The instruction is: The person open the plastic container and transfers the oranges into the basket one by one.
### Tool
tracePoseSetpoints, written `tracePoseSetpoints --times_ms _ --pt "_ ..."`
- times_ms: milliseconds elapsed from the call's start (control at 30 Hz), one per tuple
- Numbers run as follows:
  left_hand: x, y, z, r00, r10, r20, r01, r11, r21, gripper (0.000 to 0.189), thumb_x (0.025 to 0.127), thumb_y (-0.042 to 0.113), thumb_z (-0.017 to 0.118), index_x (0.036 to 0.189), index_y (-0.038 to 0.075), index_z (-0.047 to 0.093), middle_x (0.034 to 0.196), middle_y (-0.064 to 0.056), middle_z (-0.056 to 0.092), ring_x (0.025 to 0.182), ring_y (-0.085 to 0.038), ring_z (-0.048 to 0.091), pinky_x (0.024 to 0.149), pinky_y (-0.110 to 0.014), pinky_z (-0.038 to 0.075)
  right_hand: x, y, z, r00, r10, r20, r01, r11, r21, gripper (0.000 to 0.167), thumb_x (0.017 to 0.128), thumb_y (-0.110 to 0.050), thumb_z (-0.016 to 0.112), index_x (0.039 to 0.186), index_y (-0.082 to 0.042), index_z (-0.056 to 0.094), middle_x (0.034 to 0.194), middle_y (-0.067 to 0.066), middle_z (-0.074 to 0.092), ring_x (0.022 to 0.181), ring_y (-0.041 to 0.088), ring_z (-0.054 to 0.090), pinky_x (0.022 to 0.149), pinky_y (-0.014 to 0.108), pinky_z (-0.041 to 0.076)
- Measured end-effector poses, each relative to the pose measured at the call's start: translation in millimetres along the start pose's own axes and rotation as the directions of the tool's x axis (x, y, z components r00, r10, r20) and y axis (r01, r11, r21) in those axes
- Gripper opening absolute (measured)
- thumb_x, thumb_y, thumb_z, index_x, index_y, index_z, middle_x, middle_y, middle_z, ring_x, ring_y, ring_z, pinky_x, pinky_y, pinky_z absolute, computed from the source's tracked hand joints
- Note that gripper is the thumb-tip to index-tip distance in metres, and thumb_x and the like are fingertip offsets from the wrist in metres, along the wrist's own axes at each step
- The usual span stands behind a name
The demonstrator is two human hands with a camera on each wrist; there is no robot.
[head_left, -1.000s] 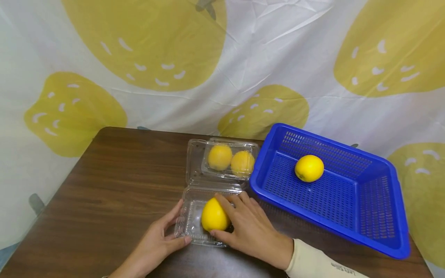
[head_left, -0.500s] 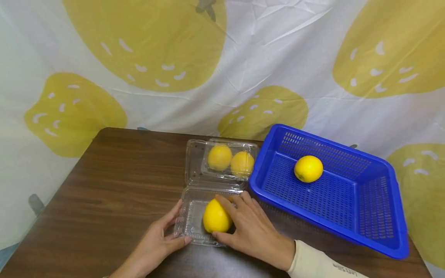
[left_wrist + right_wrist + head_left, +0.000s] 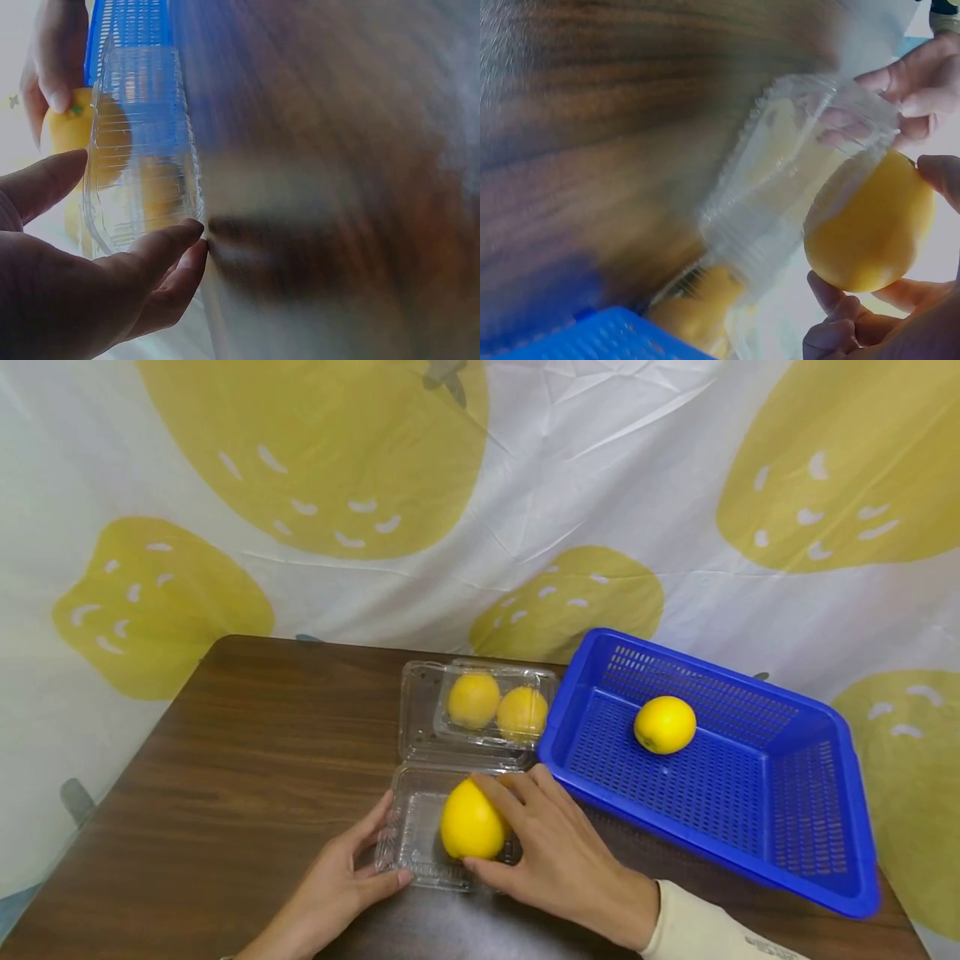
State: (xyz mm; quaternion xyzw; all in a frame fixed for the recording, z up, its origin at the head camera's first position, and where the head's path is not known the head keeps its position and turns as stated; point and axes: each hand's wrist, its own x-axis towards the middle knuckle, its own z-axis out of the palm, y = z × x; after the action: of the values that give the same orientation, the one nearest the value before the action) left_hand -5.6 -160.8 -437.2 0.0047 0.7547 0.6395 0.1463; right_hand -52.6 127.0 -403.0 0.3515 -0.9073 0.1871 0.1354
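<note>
My right hand (image 3: 562, 860) grips a yellow-orange orange (image 3: 472, 822), thumb at its near side and fingers over the far side. The fruit sits over the right half of a clear plastic clamshell container (image 3: 418, 831), partly above its rim in the left wrist view. A green stem end (image 3: 76, 109) shows on it there. With thumb and fingers, my left hand (image 3: 337, 881) holds the container's left end. The hinged lid (image 3: 422, 718) lies folded back, away from me. Right palm and lower fingers hide the container's right end in the head view.
Two more oranges (image 3: 474, 700) show through clear plastic behind the open container. To the right, a blue perforated basket (image 3: 697, 802) holds one orange (image 3: 665, 725). Wooden tabletop (image 3: 247, 793) extends left, and a fruit-print cloth (image 3: 360, 593) hangs behind.
The right hand and its orange have shifted a little to the right and slightly up in the head view. My left hand and the container have stayed put.
</note>
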Motion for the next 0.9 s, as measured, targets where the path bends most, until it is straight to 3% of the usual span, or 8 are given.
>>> tracePoseSetpoints --times_ms 200,467,900 --pt "-0.4 0.0 -0.5 1.000 0.002 0.002 -0.002 1.000 -0.002 0.099 0.091 0.002 0.088 0.172 0.005 0.033 0.169 -0.030 0.043 0.154 -0.048 0.044 0.115 -0.045 0.054 1.5 3 -20 1.000 -0.011 -0.007 0.012 0.999 0.041 0.091 0.081 -0.053 0.095 0.156 -0.013 0.061 0.127 0.003 0.071 0.108 0.019 0.055 0.089 0.036 0.056" --pt "-0.2 -0.1 -0.7 1.000 0.009 0.004 -0.009 0.999 -0.035 0.099 0.090 0.000 0.087 0.172 0.004 0.032 0.167 -0.032 0.043 0.154 -0.049 0.044 0.114 -0.041 0.055 3.5 16 -57 0.992 -0.052 -0.119 0.058 0.997 0.053 0.092 0.078 -0.041 0.098 0.156 -0.012 0.060 0.127 0.003 0.072 0.104 0.021 0.053 0.083 0.037 0.054" --pt "0.6 -0.5 0.4 1.000 0.001 0.021 0.001 0.997 -0.079 0.101 0.090 0.000 0.087 0.174 0.007 0.030 0.165 -0.037 0.041 0.148 -0.050 0.051 0.110 -0.036 0.058 2.9 31 -86 0.989 0.006 -0.145 -0.003 1.000 0.023 0.089 0.081 -0.043 0.095 0.157 -0.011 0.061 0.130 0.003 0.073 0.104 0.020 0.050 0.083 0.036 0.049"
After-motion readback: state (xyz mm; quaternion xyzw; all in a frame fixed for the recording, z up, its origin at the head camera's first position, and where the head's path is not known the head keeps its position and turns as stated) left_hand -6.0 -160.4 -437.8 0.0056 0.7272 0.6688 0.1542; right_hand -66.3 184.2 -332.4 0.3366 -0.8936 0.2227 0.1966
